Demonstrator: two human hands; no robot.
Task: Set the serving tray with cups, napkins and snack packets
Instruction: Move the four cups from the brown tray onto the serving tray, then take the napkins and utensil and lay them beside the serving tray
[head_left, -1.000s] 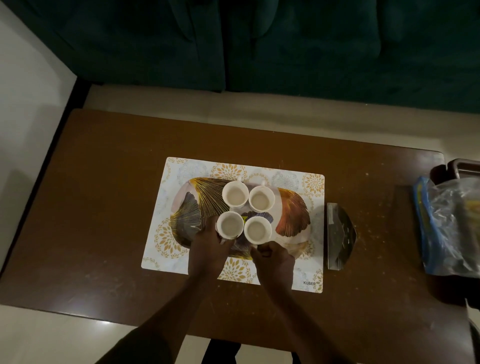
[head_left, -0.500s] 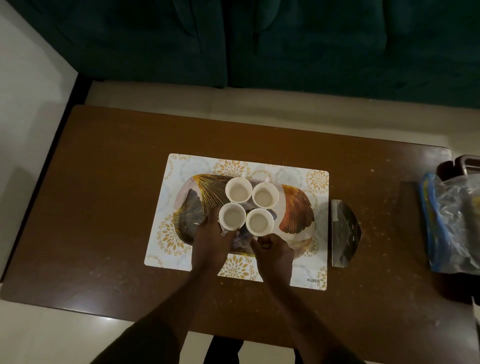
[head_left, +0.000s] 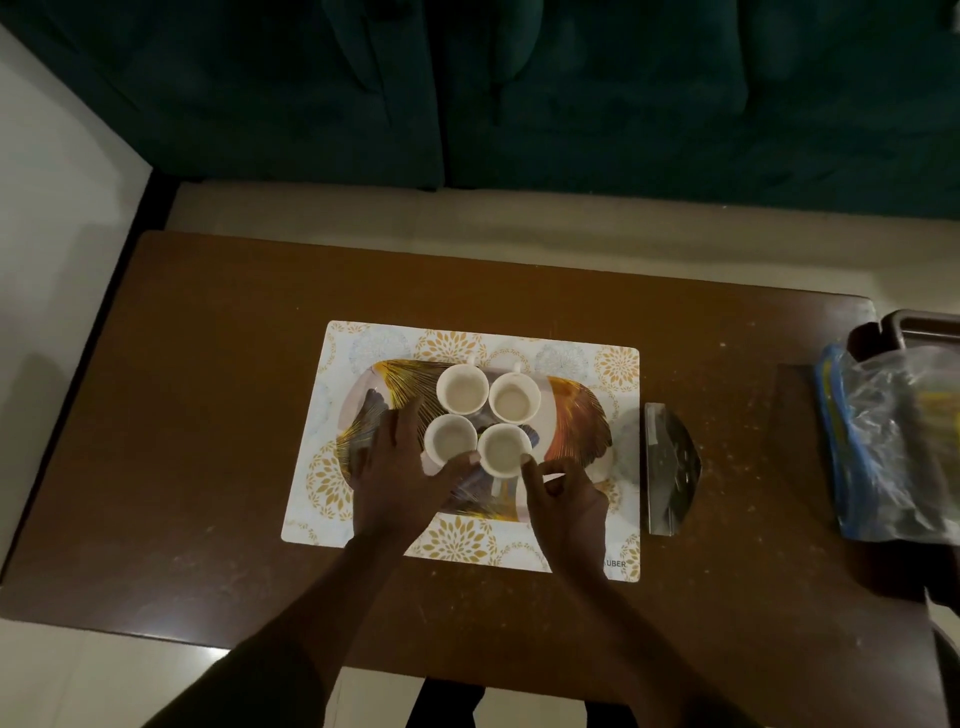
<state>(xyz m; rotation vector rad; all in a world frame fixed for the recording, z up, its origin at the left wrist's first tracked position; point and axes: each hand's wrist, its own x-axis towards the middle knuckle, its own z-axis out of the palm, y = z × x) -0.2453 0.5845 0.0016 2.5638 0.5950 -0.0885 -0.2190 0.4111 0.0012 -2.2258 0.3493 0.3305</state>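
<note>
The left hand (head_left: 400, 478) lies open with fingers spread, thumb tip touching the near left cup (head_left: 450, 439). The right hand (head_left: 563, 499) is loosely curled, holding nothing, fingertips beside the near right cup (head_left: 504, 449). Four cups cluster on the tray (head_left: 576, 415) just beyond both hands.

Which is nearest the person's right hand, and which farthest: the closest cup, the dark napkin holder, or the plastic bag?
From the right hand, in the head view:
1. Cup, at the fingertips, front right of the four on the tray.
2. Napkin holder, on the table just right of the placemat.
3. Plastic bag, at the table's far right edge.
</note>
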